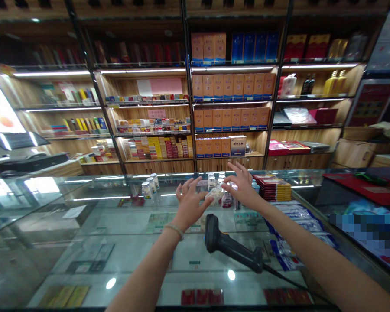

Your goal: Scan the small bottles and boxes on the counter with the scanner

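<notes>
My left hand (190, 204), with a band at the wrist, is raised over the glass counter (123, 236), fingers spread and thumb pointing right. Facing it, my right hand (243, 186) also has its fingers apart. Between and behind the hands stands a cluster of small clear jars (211, 181) with pale lids; one looks tilted near my left thumb. Whether my fingertips touch the jars I cannot tell. A black barcode scanner (234, 249) lies on the glass below my hands, its cable running to the lower right.
Several small jars (146, 190) stand left on the counter. To the right are a stack of red and yellow packets (274, 188) and blue-white packets (286, 251). A red-topped case (365, 188) is at far right. Boxed goods (232, 119) fill the back shelves.
</notes>
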Tool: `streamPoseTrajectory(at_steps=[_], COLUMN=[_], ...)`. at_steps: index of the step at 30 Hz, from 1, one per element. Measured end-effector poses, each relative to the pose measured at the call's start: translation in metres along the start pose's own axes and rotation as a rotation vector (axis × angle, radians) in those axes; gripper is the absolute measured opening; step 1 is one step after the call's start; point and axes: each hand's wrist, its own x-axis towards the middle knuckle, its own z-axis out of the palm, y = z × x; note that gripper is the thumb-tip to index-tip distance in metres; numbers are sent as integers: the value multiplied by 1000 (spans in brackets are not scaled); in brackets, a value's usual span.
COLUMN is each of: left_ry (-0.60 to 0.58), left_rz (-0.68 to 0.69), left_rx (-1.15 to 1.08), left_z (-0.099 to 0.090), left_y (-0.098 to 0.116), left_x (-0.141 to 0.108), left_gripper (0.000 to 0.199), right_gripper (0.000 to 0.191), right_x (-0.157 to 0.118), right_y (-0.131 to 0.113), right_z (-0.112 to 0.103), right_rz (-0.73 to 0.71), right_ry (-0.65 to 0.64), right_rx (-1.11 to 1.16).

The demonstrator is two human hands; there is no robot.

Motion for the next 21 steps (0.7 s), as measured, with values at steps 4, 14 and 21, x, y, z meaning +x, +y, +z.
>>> streamPoseTrajectory(at_steps=[4,14,21], left_ry=[56,94,83], left_rz=[2,-2,-31], left_rx=[5,30,-18], left_z=[-6,-10,-15], left_y=[5,18,16], left_x=[3,5,7], left_gripper=[33,28,24], right_gripper=[39,38,39], right_x=[2,-3,1], right_y=[-7,-27,-18], right_z=[-2,-2,-5], right_rz=[11,31,-8], right_ry=[76,142,-10], right_rx=[-50,-9,50])
